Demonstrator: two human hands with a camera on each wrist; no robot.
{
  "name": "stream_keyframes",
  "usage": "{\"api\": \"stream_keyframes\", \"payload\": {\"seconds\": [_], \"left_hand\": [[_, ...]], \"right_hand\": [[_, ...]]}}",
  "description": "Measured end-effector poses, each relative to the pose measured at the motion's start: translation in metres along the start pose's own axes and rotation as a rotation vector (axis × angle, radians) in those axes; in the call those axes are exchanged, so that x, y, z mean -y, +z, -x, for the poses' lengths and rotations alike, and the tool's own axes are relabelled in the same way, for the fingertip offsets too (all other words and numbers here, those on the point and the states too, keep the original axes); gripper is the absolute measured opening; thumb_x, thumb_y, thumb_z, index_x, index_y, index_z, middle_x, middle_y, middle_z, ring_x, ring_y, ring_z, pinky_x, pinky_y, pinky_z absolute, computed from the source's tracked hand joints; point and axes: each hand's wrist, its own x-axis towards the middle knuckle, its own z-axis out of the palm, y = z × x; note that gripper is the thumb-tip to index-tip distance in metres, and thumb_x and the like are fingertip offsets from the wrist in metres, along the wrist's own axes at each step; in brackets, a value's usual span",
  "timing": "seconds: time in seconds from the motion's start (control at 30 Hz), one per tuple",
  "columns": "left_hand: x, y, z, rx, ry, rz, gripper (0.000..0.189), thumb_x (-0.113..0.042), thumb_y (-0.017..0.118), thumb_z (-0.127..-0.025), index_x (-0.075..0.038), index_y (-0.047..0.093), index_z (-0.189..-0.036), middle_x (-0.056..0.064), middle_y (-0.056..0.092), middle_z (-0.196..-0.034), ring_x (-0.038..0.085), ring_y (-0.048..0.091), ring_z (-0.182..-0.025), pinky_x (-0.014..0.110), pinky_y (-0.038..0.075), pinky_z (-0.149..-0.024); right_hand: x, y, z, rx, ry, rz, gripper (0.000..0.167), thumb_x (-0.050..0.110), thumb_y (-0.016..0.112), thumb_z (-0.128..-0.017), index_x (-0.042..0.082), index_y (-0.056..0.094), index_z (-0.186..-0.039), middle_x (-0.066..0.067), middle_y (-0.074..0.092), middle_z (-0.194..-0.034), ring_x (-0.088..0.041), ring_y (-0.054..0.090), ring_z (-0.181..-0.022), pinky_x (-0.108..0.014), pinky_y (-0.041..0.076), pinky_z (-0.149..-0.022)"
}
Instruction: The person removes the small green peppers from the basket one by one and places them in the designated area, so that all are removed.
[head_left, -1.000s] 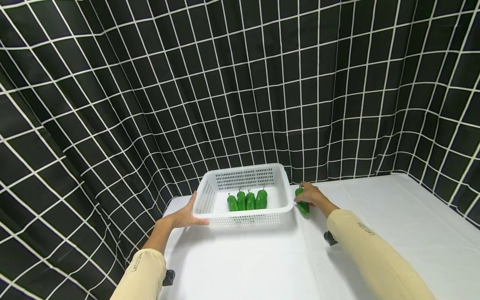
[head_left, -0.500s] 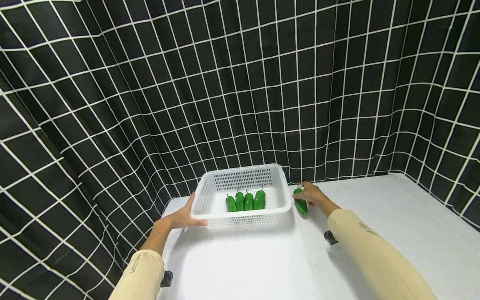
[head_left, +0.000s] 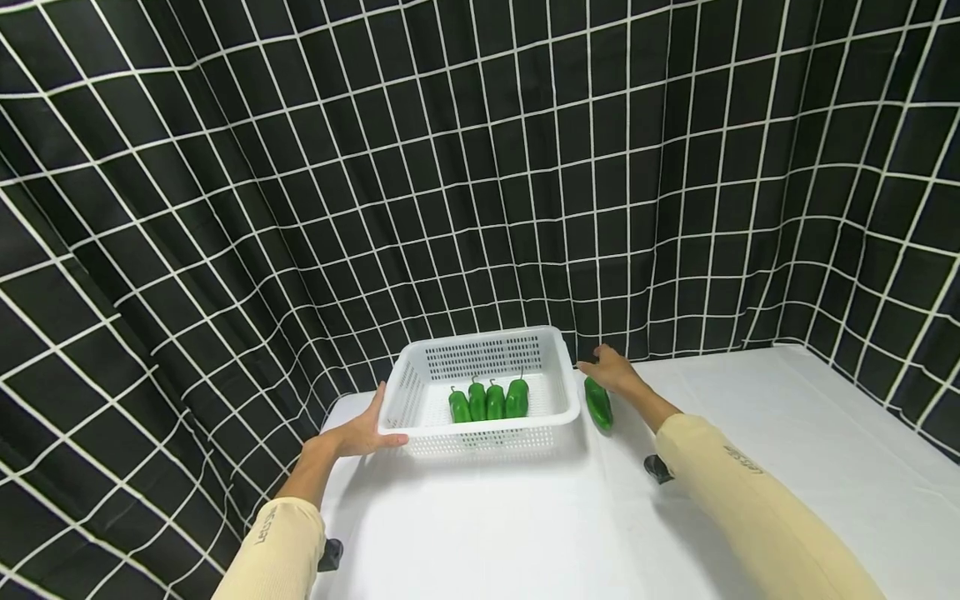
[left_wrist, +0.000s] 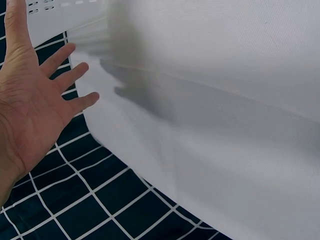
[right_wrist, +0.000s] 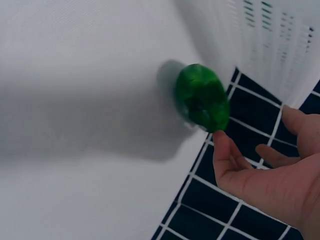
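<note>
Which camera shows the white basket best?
The head view: nearly the whole white basket shows, with four green peppers inside. The left wrist view catches only a sliver, top left; the right wrist view, part of its perforated wall.

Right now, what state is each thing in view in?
White basket: upright, open on top, loaded.
Four green peppers: inside it, side by side, stems toward the back.
Fifth pepper: lying outside, right of the basket.
White cloth: spread under the basket.
Left hand: fingers extended, touching the basket's left end.
Right hand: at the fifth pepper's far end, not gripping it.
Grid curtain: hanging, creased.
</note>
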Motion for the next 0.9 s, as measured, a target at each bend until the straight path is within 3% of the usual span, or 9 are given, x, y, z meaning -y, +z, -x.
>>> {"api": "stream_keyframes", "payload": {"seconds": [0.2, 0.4, 0.7, 0.8, 0.9], "left_hand": [[-0.001, -0.001, 0.0, -0.011, 0.005, 0.019, 0.13, -0.038, 0.082, -0.088, -0.002, -0.018, -0.164, 0.032, -0.006, -0.173, 0.054, 0.014, -0.159, 0.069, 0.012, -0.128], [0.001, 0.001, -0.002, -0.006, -0.014, 0.049, 0.138, -0.046, 0.085, -0.084, -0.008, -0.021, -0.164, 0.03, -0.007, -0.173, 0.054, 0.015, -0.158, 0.069, 0.013, -0.127], [0.003, 0.003, -0.002, -0.006, 0.003, 0.058, 0.135, -0.041, 0.085, -0.085, -0.007, -0.02, -0.164, 0.032, -0.003, -0.173, 0.053, 0.021, -0.157, 0.068, 0.015, -0.128], [0.004, 0.003, -0.003, -0.008, 0.011, 0.059, 0.137, -0.044, 0.086, -0.084, -0.007, -0.019, -0.164, 0.032, -0.003, -0.173, 0.053, 0.021, -0.157, 0.068, 0.015, -0.128], [0.005, 0.003, -0.004, -0.01, 0.007, 0.054, 0.138, -0.046, 0.086, -0.083, -0.008, -0.019, -0.164, 0.031, -0.004, -0.173, 0.053, 0.021, -0.157, 0.068, 0.014, -0.128]], "right_hand": [[0.015, -0.005, 0.002, -0.012, -0.009, -0.024, 0.069, 0.033, 0.048, -0.107, -0.013, 0.031, -0.155, -0.039, 0.039, -0.157, -0.054, 0.043, -0.145, -0.062, 0.039, -0.12], [0.03, -0.009, 0.005, -0.074, -0.041, -0.031, 0.064, 0.032, 0.051, -0.107, -0.011, 0.037, -0.153, -0.037, 0.045, -0.154, -0.054, 0.045, -0.143, -0.062, 0.04, -0.119], [0.047, -0.007, 0.009, -0.18, -0.096, -0.073, 0.054, 0.026, 0.053, -0.106, -0.008, 0.046, -0.147, -0.033, 0.052, -0.151, -0.05, 0.053, -0.138, -0.059, 0.046, -0.113], [0.055, -0.005, 0.009, -0.242, -0.133, -0.097, 0.049, 0.023, 0.054, -0.104, -0.008, 0.052, -0.142, -0.032, 0.059, -0.143, -0.048, 0.06, -0.129, -0.057, 0.051, -0.106], [0.064, -0.004, 0.01, -0.273, -0.158, -0.12, 0.045, 0.021, 0.055, -0.104, -0.007, 0.055, -0.139, -0.031, 0.066, -0.13, -0.042, 0.069, -0.109, -0.049, 0.057, -0.09]]}}
